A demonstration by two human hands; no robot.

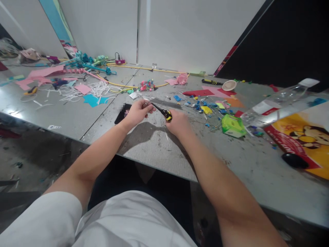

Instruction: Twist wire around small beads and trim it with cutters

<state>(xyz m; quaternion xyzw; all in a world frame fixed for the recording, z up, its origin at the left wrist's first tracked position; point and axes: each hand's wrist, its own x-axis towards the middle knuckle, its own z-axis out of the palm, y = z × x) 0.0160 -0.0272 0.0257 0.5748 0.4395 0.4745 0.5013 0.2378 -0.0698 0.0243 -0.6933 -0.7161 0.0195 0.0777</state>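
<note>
My right hand (pixel 178 123) is closed round the black and yellow handles of a pair of pliers (pixel 161 111), whose thin jaws point up and left. The tip of the pliers reaches the fingers of my left hand (pixel 140 111). Those fingers are pinched together, and a thin wire seems to show at them, too small to make out well. Just left of my left hand, a black phone-like object (pixel 120 116) lies on the grey table (pixel 154 147). Thin wires (pixel 166 103) lie behind the pliers.
Blue and yellow scraps (pixel 205 109), a green container (pixel 233 126), a clear bottle (pixel 275 103) and a yellow and red bag (pixel 305 137) are on the right. White strips (pixel 99 89), pink paper (pixel 46 72) and a yellow cable (pixel 144 68) lie left and behind.
</note>
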